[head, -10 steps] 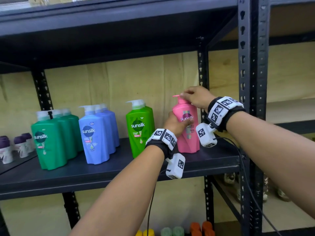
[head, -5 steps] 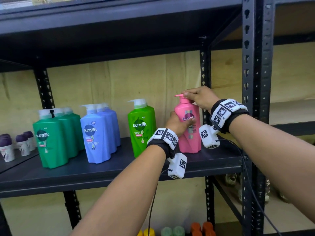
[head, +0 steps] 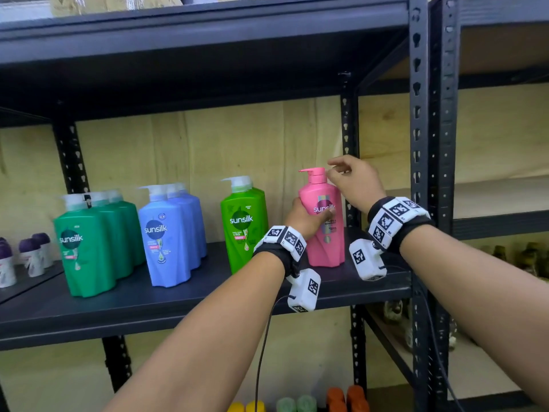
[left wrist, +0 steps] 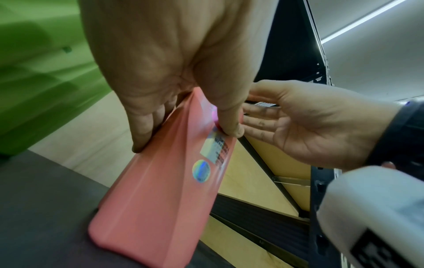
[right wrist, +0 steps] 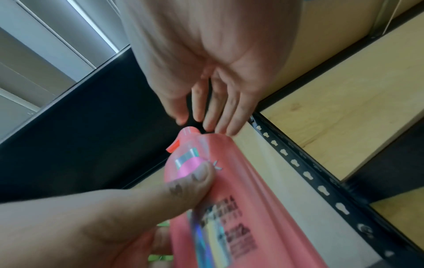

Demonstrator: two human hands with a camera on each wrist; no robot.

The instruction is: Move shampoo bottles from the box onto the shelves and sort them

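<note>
A pink shampoo bottle (head: 325, 233) with a pump top stands upright at the right end of the dark shelf (head: 148, 304). My left hand (head: 306, 218) grips its body, thumb across the label, fingers behind; the left wrist view shows the same pink bottle (left wrist: 160, 190) held this way. My right hand (head: 353, 179) hovers just right of the pump with its fingers loose and straight, holding nothing; in the right wrist view those fingertips (right wrist: 206, 117) sit just above the pink bottle (right wrist: 229, 199). A bright green bottle (head: 243, 224), blue bottles (head: 169, 233) and dark green bottles (head: 89, 242) stand to the left.
Black perforated uprights (head: 419, 144) rise just right of the pink bottle. Small purple-capped bottles (head: 29, 254) stand at the far left. An upper shelf (head: 208, 34) hangs overhead. Coloured caps (head: 297, 404) show on a lower level.
My right hand has come off the pump top and drawn slightly right, fingers opening. The left hand keeps its grip on the pink bottle, which stays in place.
</note>
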